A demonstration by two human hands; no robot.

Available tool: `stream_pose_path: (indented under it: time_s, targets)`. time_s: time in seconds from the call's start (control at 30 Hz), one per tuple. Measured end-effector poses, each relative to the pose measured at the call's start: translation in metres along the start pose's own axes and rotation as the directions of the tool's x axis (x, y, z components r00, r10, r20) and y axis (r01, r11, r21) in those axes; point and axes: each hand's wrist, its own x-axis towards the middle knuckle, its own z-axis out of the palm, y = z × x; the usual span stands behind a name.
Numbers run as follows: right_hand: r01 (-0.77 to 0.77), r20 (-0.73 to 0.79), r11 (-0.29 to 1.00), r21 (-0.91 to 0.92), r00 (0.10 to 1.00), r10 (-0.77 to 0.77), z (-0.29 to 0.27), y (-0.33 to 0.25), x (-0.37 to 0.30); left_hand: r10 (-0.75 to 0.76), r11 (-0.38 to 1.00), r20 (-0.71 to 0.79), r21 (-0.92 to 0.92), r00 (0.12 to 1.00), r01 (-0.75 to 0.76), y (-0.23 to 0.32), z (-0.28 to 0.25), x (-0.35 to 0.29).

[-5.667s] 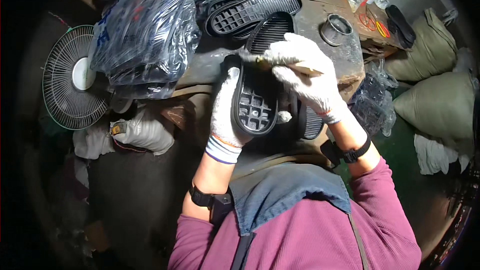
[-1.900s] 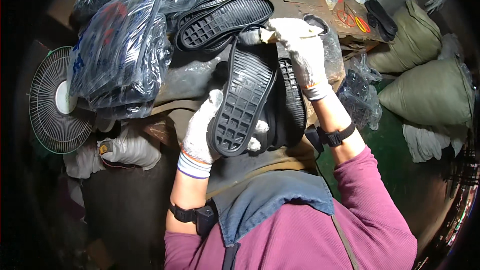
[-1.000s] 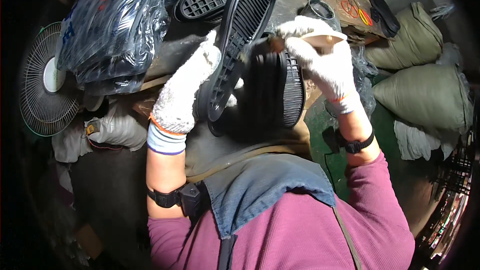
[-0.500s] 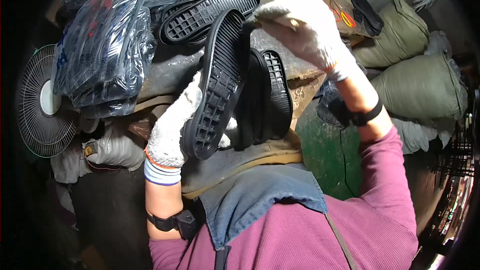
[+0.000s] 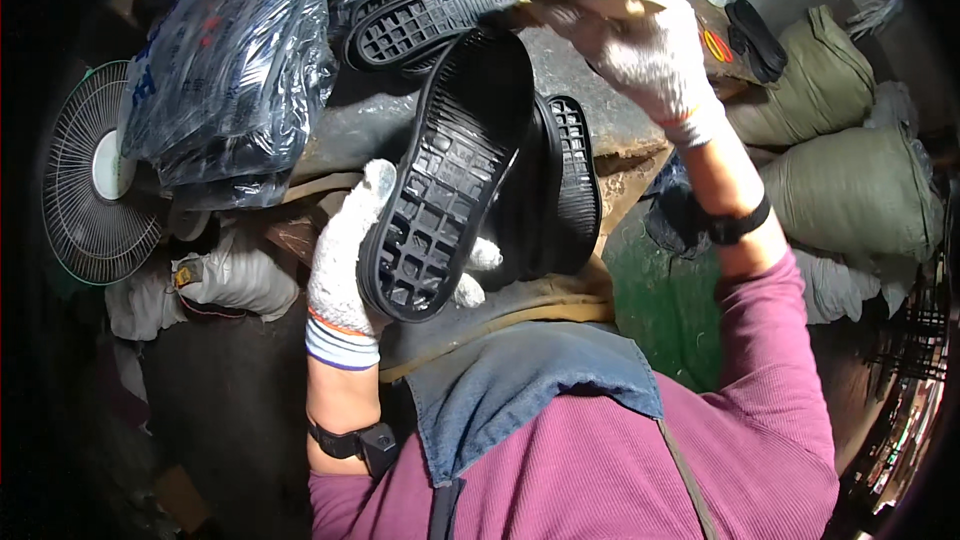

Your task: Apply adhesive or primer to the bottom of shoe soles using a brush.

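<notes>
A black shoe sole (image 5: 440, 195) with a gridded heel and ribbed forepart stands tilted, toe up, in front of me. My left hand (image 5: 342, 265), in a white knit glove, is closed around its heel end; the thumb is on the left edge and fingertips show at the right. Above the toe, my gloved right hand (image 5: 635, 45) is pinched shut. Something small and dark shows between its fingertips and the toe edge, too blurred to name. Other black soles (image 5: 572, 175) stand on edge just right of the held one. Two or more soles (image 5: 440, 20) lie behind it.
Plastic-wrapped black packages (image 5: 235, 80) are piled on the workbench (image 5: 350, 135) at the left. Beyond them stands a fan (image 5: 105, 165). Orange-handled scissors (image 5: 717, 45) and dark soles (image 5: 755, 40) lie at the far right. Green sacks (image 5: 850, 180) and a white sack (image 5: 240, 275) flank the bench.
The held sole has turned so more of its tread faces me. My right hand has moved slightly up and right, staying near the toe. The whole view has shifted a little.
</notes>
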Motion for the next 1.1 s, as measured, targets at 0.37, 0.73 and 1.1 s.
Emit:
stream_pose_path:
  time_s: [0.37, 0.73, 1.1]
  targets:
    - [-0.221, -0.069, 0.944, 0.244, 0.967, 0.245, 0.043, -0.068, -0.057, 0.028, 0.995, -0.03, -0.092, 0.999, -0.03, -0.004, -0.019, 0.001]
    - [-0.369, 0.044, 0.804, 0.467, 0.917, 0.395, 0.056, -0.071, -0.052, 0.024, 0.99, 0.037, -0.139, 0.999, -0.018, -0.009, -0.019, 0.002]
    - [-0.143, 0.099, 0.918, 0.369, 0.988, 0.115, 0.052, -0.125, -0.065, 0.48, 0.787, 0.016, 0.432, 0.877, -0.439, -0.022, -0.041, 0.02]
